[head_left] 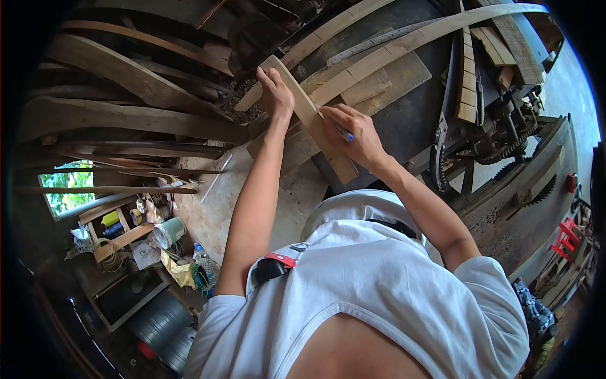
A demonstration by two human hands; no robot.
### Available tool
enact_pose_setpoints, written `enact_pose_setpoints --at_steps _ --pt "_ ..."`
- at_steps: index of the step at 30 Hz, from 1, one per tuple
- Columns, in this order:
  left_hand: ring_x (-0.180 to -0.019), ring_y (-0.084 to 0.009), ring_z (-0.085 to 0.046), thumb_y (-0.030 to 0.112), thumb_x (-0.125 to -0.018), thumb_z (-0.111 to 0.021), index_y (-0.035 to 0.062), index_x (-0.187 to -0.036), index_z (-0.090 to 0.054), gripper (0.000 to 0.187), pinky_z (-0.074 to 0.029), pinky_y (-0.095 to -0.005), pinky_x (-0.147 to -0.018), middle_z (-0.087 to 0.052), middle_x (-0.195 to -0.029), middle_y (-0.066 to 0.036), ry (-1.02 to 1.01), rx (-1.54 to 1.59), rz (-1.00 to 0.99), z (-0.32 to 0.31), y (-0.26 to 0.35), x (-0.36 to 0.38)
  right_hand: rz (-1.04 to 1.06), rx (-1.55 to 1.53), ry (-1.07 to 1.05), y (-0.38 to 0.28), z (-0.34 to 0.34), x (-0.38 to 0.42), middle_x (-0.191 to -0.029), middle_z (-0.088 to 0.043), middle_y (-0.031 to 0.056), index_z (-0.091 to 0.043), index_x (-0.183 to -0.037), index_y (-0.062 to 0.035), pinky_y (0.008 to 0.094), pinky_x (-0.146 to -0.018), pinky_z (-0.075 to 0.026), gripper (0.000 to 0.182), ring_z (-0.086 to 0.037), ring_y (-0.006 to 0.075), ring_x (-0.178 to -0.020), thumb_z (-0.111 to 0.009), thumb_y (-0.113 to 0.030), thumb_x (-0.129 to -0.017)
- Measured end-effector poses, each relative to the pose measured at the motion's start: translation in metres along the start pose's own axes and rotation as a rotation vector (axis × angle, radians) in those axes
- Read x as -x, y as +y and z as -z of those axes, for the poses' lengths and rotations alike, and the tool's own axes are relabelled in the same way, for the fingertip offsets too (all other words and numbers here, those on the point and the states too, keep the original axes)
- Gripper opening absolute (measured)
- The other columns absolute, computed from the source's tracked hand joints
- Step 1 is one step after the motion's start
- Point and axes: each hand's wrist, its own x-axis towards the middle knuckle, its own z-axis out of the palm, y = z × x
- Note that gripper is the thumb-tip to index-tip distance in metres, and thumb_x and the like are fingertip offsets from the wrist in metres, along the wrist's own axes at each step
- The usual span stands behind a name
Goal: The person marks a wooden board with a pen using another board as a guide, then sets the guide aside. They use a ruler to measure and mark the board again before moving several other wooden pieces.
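Note:
A light wooden board (306, 114) lies at a slant across the middle of the view, its far end at the upper left. Near that far end my left hand (276, 95) is on the board's left edge, with the thumb and fingers around it. My right hand (353, 134) rests over the board's middle, its fingers closed round a blue pen (344, 133). The pen's tip is hidden by the fingers. Beyond the board, a long curved wooden strip (404, 44) with dark cross lines reaches to the upper right.
Long curved planks (126, 117) are stacked at the left. A saw (439, 142) with a dark blade lies right of my right hand, near a geared machine (505, 136). A bucket (169, 233) stands at the lower left. Flat boards (404, 79) lie on the dark worktable (423, 114).

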Motion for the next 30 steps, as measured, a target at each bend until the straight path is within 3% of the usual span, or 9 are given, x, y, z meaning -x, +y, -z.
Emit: enact_pose_setpoints --at_steps 9,11,14,18,20,30 --pt "-0.146 -0.0429 -0.038 0.047 -0.111 -0.029 -0.0043 -0.158 -0.023 0.069 -0.034 -0.0446 -0.119 -0.034 -0.16 -0.031 0.01 -0.02 -0.001 -0.001 -0.001 0.0 -0.005 0.03 -0.068 -0.002 0.004 -0.002 -0.094 -0.067 0.0165 -0.07 -0.116 -0.0011 0.0445 -0.075 -0.055 0.027 -0.067 0.0363 -0.086 -0.064 -0.009 -0.091" --pt "-0.117 -0.0483 -0.063 0.048 -0.11 -0.024 0.0055 -0.155 -0.03 0.062 -0.049 -0.0551 -0.098 -0.061 -0.138 -0.027 0.136 -0.201 -0.114 -0.01 -0.018 -0.009 0.016 -0.016 -0.023 -0.003 0.006 0.0 -0.091 -0.066 0.0165 -0.07 -0.116 -0.001 0.0446 -0.074 -0.054 0.027 -0.067 0.0364 -0.085 -0.064 -0.009 -0.091" --pt "-0.115 -0.0483 -0.064 0.048 -0.11 -0.024 0.0062 -0.155 -0.03 0.061 -0.05 -0.0559 -0.097 -0.062 -0.137 -0.026 0.157 -0.184 -0.123 -0.013 -0.022 -0.01 0.02 0.036 -0.027 0.008 -0.005 -0.018 -0.092 -0.067 0.0162 -0.07 -0.117 -0.001 0.044 -0.076 -0.055 0.028 -0.068 0.0355 -0.087 -0.064 -0.009 -0.092" --pt "-0.114 -0.0484 -0.065 0.047 -0.11 -0.024 0.006 -0.155 -0.03 0.061 -0.049 -0.0565 -0.097 -0.063 -0.136 -0.025 0.16 -0.19 -0.124 -0.01 -0.015 -0.009 0.008 0.041 -0.043 0.005 -0.002 -0.015 -0.095 -0.068 0.0162 -0.07 -0.117 -0.001 0.0433 -0.077 -0.056 0.027 -0.068 0.0351 -0.088 -0.063 -0.009 -0.091" --pt "-0.14 -0.0461 -0.045 0.049 -0.11 -0.028 -0.0021 -0.157 -0.026 0.07 -0.038 -0.0478 -0.114 -0.04 -0.155 -0.032 0.018 -0.092 0.0 0.001 0.004 0.002 -0.002 0.01 -0.062 -0.001 0.007 0.001 -0.098 -0.069 0.0171 -0.07 -0.115 -0.0008 0.0424 -0.078 -0.056 0.026 -0.069 0.0357 -0.088 -0.063 -0.008 -0.091" --pt "-0.137 -0.0464 -0.048 0.05 -0.11 -0.027 -0.0005 -0.158 -0.026 0.069 -0.04 -0.0492 -0.112 -0.043 -0.154 -0.031 0.032 -0.135 -0.023 -0.002 -0.002 0.0 -0.095 -0.04 -0.005 -0.01 0.015 0.004 -0.096 -0.069 0.0162 -0.07 -0.116 -0.0026 0.0425 -0.078 -0.056 0.029 -0.069 0.0363 -0.087 -0.066 -0.009 -0.087"
